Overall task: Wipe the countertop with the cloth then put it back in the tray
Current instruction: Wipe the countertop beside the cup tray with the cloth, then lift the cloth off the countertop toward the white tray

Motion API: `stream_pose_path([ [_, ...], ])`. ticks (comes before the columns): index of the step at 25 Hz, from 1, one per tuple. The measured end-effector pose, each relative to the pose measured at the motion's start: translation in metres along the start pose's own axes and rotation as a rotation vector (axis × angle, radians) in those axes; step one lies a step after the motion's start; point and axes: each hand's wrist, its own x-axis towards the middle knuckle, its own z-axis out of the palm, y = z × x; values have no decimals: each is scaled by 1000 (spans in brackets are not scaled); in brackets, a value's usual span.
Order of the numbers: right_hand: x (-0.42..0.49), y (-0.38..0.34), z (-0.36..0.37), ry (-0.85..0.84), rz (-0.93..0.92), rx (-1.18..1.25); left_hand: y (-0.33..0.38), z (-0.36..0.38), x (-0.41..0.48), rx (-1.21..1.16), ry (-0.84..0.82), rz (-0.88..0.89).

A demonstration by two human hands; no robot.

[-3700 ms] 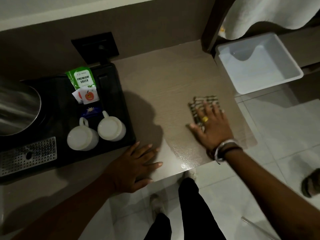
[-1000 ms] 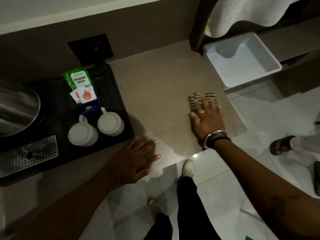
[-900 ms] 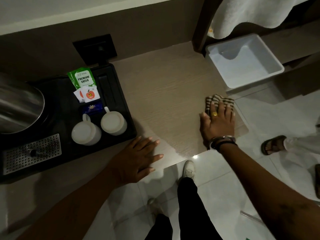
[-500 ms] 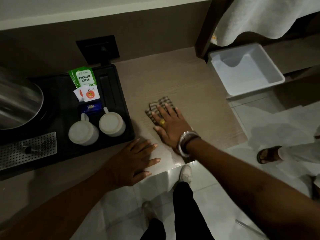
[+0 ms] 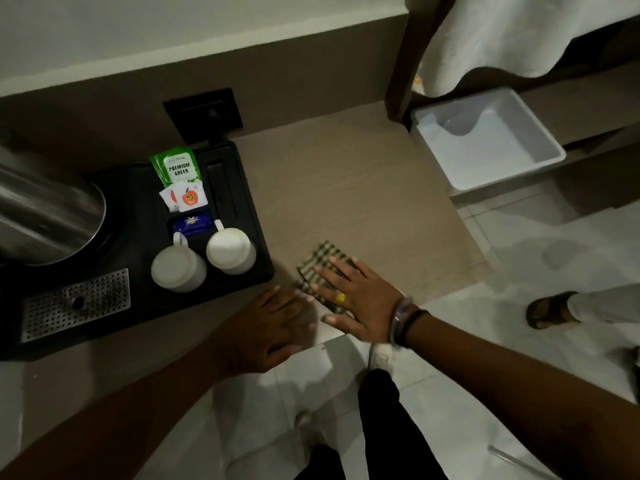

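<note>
A folded checked cloth (image 5: 321,261) lies on the light wooden countertop (image 5: 349,188), close to its front edge. My right hand (image 5: 360,299) presses flat on the cloth, fingers spread, covering its near half. My left hand (image 5: 273,327) rests palm down on the counter's front edge, its fingertips almost touching the cloth and my right hand. The empty white plastic tray (image 5: 485,140) stands at the back right, beyond the counter's right edge.
A black tray (image 5: 242,188) on the left holds two white cups (image 5: 204,258), tea sachets (image 5: 178,178), a steel kettle (image 5: 45,216) and a drip grate (image 5: 76,303). White fabric (image 5: 502,36) hangs above the white tray. Another person's sandalled foot (image 5: 550,310) stands on the tiled floor.
My right hand has slid the cloth from the counter's right edge leftward and toward the front, ending beside my left hand. The left hand has stayed put.
</note>
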Motion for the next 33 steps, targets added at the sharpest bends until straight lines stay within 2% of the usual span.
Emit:
stream_pose_path([
  [2, -36, 17, 1, 43, 76, 7, 1, -5, 0, -8, -15, -24],
  [3, -50, 36, -1, 98, 170, 2, 2, -6, 1, -10, -28, -40],
  [6, -66, 93, -13, 188, 625, 23, 4, -9, 1, -12, -33, -56],
  [9, -35, 97, -11, 224, 943, 73, 3, -9, 1, -23, -26, -78],
  [11, -2, 68, -6, 233, 911, 74, 4, -7, 0, 19, -40, -76],
  [14, 11, 21, 3, 132, 545, 23, 2, -7, 1, 37, -54, -76],
  [16, -16, 14, 10, 91, 411, -41, 3, -10, 0, 48, -80, -67],
  [18, -47, 30, 11, 111, 465, -56, 3, -12, 1, 45, -94, -60],
  [22, -69, 86, -4, 190, 825, 61, 8, -9, 2, 40, -66, -79],
  [26, -64, 123, -26, 298, 893, 243, 23, -12, 49, -127, 88, -164],
  [28, -63, 140, -34, 469, 1087, 430, 21, -24, 108, -188, 233, -305],
  [30, -65, 177, -53, 650, 1354, 752, 5, -39, 182, -193, 358, -471],
  [31, -66, 201, -64, 713, 1417, 950, -8, -45, 219, -192, 385, -532],
  [32, -66, 224, -76, 769, 1383, 1207, -21, -48, 254, -194, 377, -583],
  [33, -64, 245, -89, 829, 1247, 1522, -34, -46, 286, -202, 326, -633],
])
